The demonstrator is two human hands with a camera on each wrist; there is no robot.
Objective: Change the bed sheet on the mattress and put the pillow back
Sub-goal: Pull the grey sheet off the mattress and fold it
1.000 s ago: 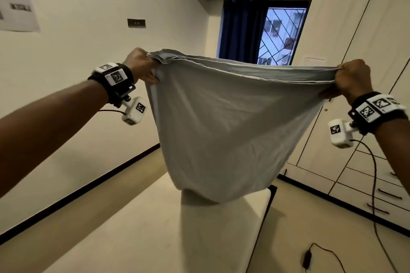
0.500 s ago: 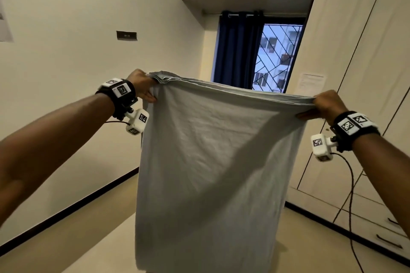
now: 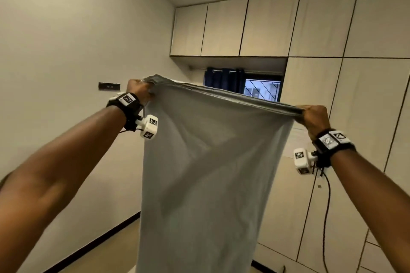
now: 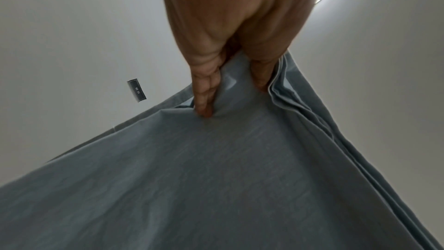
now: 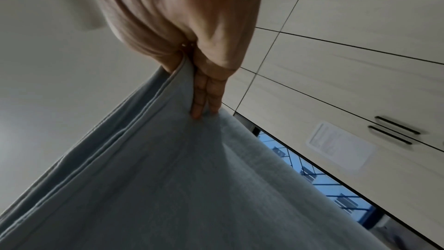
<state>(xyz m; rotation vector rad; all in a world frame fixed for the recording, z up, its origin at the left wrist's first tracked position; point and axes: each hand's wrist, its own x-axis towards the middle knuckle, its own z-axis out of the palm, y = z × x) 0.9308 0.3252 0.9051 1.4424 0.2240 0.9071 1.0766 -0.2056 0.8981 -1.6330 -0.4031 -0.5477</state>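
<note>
A grey bed sheet (image 3: 206,179) hangs in folded layers in front of me, stretched between both raised hands. My left hand (image 3: 138,90) grips its top left corner, thumb and fingers pinching the bunched edge (image 4: 230,90). At the top right corner my right hand (image 3: 314,117) pinches the layered edge (image 5: 190,83) the same way. The sheet (image 4: 216,178) falls straight down past the bottom of the head view. Mattress and pillow are hidden behind the sheet or out of frame.
A plain wall (image 3: 66,51) runs along the left with a small dark plate (image 3: 109,86). Wardrobe doors (image 3: 359,106) fill the right side, overhead cabinets (image 3: 233,26) sit above a window (image 3: 261,90) with a dark blue curtain (image 3: 224,78). A cable (image 3: 326,217) hangs from my right wrist.
Both hands have lifted the sheet higher and my view has tilted up. The sheet, ballooned a second ago, now hangs long and flat; the mattress has dropped out of sight.
</note>
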